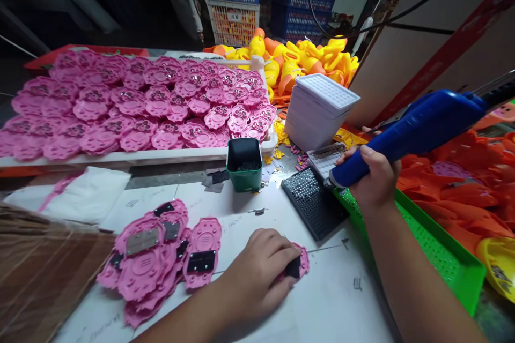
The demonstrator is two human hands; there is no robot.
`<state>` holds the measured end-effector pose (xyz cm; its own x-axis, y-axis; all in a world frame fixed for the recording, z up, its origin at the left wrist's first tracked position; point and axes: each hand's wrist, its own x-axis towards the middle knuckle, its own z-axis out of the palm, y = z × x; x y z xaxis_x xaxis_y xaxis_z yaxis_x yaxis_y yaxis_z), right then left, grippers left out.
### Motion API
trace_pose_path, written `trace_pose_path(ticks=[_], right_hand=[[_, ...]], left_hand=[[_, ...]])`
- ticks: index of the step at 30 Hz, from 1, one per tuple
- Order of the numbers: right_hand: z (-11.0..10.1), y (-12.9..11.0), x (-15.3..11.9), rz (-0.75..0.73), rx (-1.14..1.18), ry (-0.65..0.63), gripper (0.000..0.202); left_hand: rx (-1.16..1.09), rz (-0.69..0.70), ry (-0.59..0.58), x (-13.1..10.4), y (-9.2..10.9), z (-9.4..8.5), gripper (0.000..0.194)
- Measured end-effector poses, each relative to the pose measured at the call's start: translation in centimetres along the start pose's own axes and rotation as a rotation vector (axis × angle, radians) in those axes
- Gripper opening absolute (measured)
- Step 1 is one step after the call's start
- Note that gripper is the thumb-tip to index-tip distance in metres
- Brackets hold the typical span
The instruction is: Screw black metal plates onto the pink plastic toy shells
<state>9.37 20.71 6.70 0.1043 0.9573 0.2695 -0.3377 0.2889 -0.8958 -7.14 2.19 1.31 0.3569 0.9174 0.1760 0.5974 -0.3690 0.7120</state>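
A pink plastic part with a black plate (303, 261) lies on the white work surface under my left hand (267, 268), whose fingers grip it. My right hand (376, 174) is wrapped round a blue electric screwdriver (410, 134); its tip is over a black tray of screws (314, 203). Left of my left hand, another pink part (202, 252) with a black plate lies beside a heap of similar pink parts (147, 262). A dark green cup (244, 171) with small dark pieces stands beyond my left hand.
A white tray (193, 153) piled with pink parts lies at the back left. White trays (319, 112) are stacked at the back centre. A green tray (434, 257) and orange parts (450, 214) lie at right. Cardboard (48, 273) is at lower left. Yellow parts lie behind.
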Motion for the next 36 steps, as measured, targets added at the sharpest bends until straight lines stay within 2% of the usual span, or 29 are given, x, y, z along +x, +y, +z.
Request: trace_pose_path(ticks=[11, 19, 25, 29, 31, 34, 36], right_hand=[[-0.1, 0.2, 0.0, -0.029, 0.012, -0.073, 0.016], [0.2, 0.3, 0.2, -0.092, 0.039, -0.035, 0.012], [-0.4, -2.0, 0.1, -0.18, 0.038, -0.045, 0.018], [-0.6, -4.4, -2.0, -0.292, 0.061, -0.04, 0.02], [-0.5, -5.4, -3.6, -0.249, 0.043, -0.045, 0.02], [-0.7, -6.4, -5.7, -0.085, 0.008, -0.069, 0.027], [-1.3, -6.6, -6.5, -0.011, 0.02, -0.106, 0.035]], left_hand=[[-0.064, -0.053, -0.036, 0.1, 0.0, -0.2, 0.036], [-0.027, -0.041, -0.005, 0.4, -0.1, -0.3, 0.036], [0.017, -0.002, 0.017, 0.3, -0.5, 0.0, 0.041], [0.024, 0.034, 0.037, 0.3, -0.7, -0.1, 0.041], [0.017, 0.054, 0.049, 0.2, -0.8, -0.1, 0.041], [-0.039, 0.05, 0.079, 0.0, -1.2, 0.0, 0.044], [-0.17, -0.01, 0.173, -0.2, -1.5, 0.2, 0.047]])
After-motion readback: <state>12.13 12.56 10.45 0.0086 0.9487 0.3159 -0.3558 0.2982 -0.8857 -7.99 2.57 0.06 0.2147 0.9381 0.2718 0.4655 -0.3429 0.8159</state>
